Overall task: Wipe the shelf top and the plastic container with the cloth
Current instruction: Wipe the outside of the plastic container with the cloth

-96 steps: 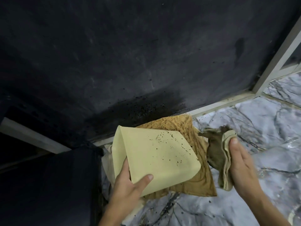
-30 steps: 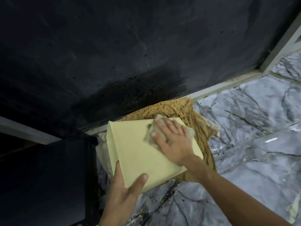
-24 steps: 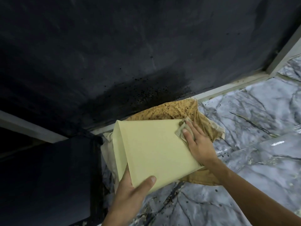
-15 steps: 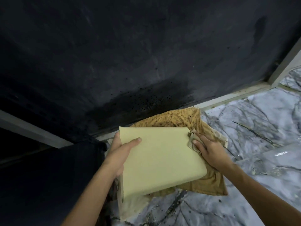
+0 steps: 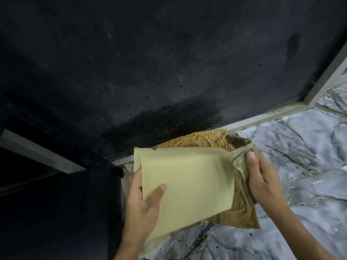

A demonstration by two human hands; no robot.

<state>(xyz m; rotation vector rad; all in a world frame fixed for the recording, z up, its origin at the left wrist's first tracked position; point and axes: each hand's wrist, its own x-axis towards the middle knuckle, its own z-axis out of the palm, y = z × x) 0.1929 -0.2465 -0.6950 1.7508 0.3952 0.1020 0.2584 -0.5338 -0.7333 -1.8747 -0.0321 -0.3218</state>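
Note:
A pale yellow plastic container (image 5: 185, 186) is tilted in front of me, its flat side facing up and free of specks. My left hand (image 5: 142, 205) grips its lower left edge, thumb on top. My right hand (image 5: 262, 177) holds a dirty greenish-brown cloth (image 5: 242, 149) bunched against the container's right edge. The dark shelf top (image 5: 150, 62) fills the upper view, with a darker wet-looking patch and black specks near its front edge.
A brown speckled sheet (image 5: 204, 137) lies under the container on the grey marbled surface (image 5: 300, 147). A pale frame strip (image 5: 266, 117) borders the dark top. A black block (image 5: 65, 212) stands at lower left.
The specks on the container's face were wiped off. My right hand slid the cloth across to the right edge. My left hand shifted from the top left corner back to the lower left edge.

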